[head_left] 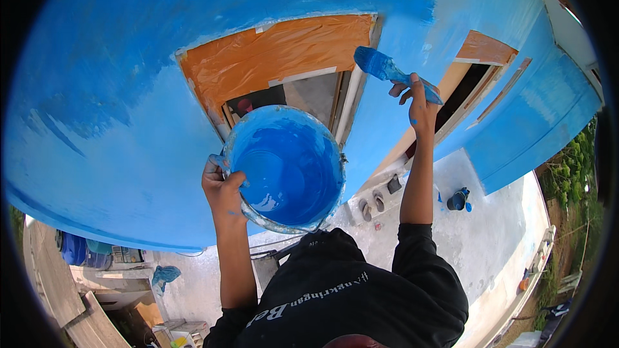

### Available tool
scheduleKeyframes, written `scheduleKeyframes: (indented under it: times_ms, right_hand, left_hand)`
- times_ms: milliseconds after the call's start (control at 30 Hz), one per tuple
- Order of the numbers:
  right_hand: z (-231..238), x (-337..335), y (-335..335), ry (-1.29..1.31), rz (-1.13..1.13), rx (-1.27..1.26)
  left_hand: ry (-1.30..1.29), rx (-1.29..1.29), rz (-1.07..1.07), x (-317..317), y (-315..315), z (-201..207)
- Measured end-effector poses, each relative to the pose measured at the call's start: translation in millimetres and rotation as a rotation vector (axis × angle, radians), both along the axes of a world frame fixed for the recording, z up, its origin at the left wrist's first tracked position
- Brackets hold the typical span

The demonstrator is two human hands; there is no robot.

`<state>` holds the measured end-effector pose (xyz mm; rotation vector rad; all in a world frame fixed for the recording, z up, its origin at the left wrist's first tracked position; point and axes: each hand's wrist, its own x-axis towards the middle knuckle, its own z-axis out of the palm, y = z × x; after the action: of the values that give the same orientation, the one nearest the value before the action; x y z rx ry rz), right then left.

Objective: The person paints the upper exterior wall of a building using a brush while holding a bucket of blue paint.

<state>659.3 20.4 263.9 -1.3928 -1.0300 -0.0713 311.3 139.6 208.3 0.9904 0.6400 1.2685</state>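
Observation:
My left hand (225, 187) grips the rim of a paint bucket (340, 174), thumb over the edge and fingers outside. Blue paint (267, 177) coats the bucket's inner wall and lies in its bottom. Up and to the right, my right hand (419, 103) is closed round the handle of a paintbrush (387, 69). Wet blue paint covers the bristles, which point left, near the window's edge. Both hands carry blue smears. Before me stands a wall (148, 109) in light blue, with darker blue strokes across its upper part.
Orange plastic sheeting (277, 48) covers the upper part of a window opening. A doorway (461, 93) lies to the right. Below, sandals (372, 206) and a small dark paint pot (458, 200) stand on the pale floor (490, 238). Wooden planks (55, 277) are at lower left.

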Motion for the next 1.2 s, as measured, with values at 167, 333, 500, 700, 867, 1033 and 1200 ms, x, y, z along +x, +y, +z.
scheduleKeyframes:
  times_ms: [167,333,500,700,867,1033,1200]
  right_hand:
    - [-41.7,-47.2,-0.4,0.144,0.461,-0.287]
    - [-100.6,-110.4,24.8,0.202,0.652,-0.583]
    - [-145.3,-173.7,49.0,0.12,0.712,-0.791]
    - [-199.3,-234.7,71.9,-0.152,0.715,-0.698]
    - [-230.8,-261.8,80.4,-0.355,0.77,-0.651]
    - [-251.2,-277.1,81.8,-0.4,0.86,-0.728]
    - [-264.9,-287.7,88.3,-0.37,0.938,-0.656]
  left_hand:
    - [0.067,0.043,-0.047,-30.3,-0.3,-13.1]
    - [0.201,0.016,0.048,-66.1,-3.3,-32.6]
    - [0.292,-0.012,0.153,-90.7,-17.3,-50.3]
    - [0.376,-0.059,0.205,-103.8,-25.5,-76.9]
    - [0.381,-0.14,0.309,-114.2,-42.6,-88.6]
    - [0.439,-0.181,0.354,-126.8,-57.4,-101.4]
    - [0.409,-0.257,0.423,-127.5,-66.3,-107.0]
